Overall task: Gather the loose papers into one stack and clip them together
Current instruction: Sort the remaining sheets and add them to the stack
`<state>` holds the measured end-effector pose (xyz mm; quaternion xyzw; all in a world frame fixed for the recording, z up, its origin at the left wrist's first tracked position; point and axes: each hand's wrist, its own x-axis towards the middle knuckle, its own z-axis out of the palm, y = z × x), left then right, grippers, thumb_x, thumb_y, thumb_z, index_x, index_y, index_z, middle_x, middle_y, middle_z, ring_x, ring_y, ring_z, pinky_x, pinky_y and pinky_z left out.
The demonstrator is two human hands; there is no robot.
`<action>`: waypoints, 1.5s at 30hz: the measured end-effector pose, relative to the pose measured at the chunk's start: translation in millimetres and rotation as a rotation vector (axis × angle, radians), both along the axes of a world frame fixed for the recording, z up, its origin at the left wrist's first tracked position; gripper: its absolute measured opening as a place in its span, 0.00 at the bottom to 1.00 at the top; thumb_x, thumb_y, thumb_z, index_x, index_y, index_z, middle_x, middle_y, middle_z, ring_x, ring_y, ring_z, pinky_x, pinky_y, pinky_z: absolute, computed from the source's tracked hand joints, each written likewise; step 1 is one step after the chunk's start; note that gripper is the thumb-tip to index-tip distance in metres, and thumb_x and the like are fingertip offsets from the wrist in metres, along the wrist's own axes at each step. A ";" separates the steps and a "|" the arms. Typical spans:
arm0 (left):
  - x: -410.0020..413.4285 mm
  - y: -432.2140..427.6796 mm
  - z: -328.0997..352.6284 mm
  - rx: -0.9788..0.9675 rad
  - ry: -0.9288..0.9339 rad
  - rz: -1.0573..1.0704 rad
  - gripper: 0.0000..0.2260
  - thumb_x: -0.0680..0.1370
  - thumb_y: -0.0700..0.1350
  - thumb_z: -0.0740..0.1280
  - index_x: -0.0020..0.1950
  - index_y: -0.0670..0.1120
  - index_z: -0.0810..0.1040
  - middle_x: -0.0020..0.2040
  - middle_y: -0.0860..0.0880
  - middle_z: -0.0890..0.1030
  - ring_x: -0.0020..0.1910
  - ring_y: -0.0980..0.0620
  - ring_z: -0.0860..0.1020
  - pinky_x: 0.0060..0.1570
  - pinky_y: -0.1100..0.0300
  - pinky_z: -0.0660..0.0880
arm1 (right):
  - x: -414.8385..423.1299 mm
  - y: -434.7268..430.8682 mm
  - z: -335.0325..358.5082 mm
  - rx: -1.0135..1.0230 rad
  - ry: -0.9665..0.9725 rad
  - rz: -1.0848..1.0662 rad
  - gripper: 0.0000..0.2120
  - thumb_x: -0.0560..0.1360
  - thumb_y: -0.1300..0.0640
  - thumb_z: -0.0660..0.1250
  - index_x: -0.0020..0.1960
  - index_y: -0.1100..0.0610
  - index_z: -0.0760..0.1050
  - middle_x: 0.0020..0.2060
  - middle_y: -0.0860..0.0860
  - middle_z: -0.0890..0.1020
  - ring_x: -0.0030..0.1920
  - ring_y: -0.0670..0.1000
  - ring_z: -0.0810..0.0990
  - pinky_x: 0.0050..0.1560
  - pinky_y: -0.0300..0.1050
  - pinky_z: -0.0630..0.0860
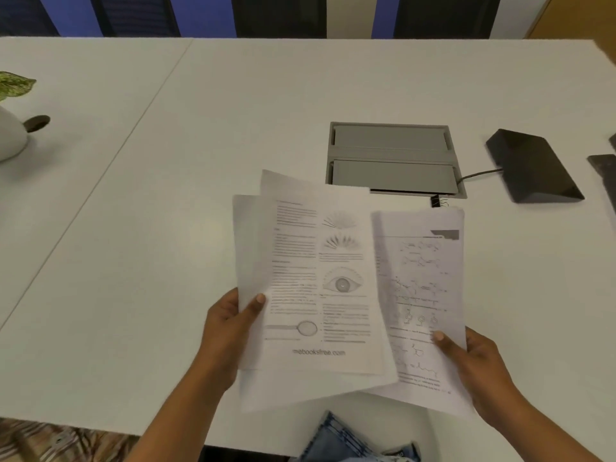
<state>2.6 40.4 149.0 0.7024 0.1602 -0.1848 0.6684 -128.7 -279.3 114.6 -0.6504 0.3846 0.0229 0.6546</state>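
Both grips pinch paper: left hand (226, 328) three fanned sheets (310, 278), right hand (476, 365) one sheet (423, 295)

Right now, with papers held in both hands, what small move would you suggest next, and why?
Probably slide the right hand's chemistry sheet under the fanned sheets in the left hand. The pages still lie splayed with uneven edges, and the black binder clip waits on the table beyond them.
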 end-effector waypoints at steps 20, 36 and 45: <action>6.8 -72.4 9.3 -0.232 0.094 -0.226 0.26 0.74 0.53 0.74 0.71 0.56 0.71 0.64 0.53 0.81 0.63 0.49 0.80 0.63 0.45 0.75 | 23.8 0.7 32.8 0.180 -0.095 0.254 0.11 0.77 0.66 0.65 0.57 0.61 0.81 0.49 0.60 0.87 0.48 0.60 0.86 0.42 0.49 0.83; 14.1 -112.0 20.0 -0.145 -0.227 -0.217 0.08 0.75 0.43 0.73 0.53 0.52 0.82 0.48 0.55 0.87 0.47 0.51 0.86 0.43 0.55 0.84 | 55.6 -18.4 48.9 0.035 -0.311 0.208 0.12 0.75 0.63 0.69 0.59 0.58 0.80 0.52 0.53 0.87 0.52 0.57 0.86 0.50 0.49 0.83; 14.8 -120.2 21.2 -0.150 -0.341 -0.234 0.12 0.77 0.39 0.71 0.46 0.58 0.85 0.46 0.57 0.87 0.46 0.51 0.86 0.43 0.56 0.83 | 60.8 -9.9 44.9 -0.069 -0.388 0.211 0.15 0.72 0.62 0.71 0.57 0.49 0.80 0.54 0.47 0.86 0.52 0.47 0.85 0.49 0.44 0.82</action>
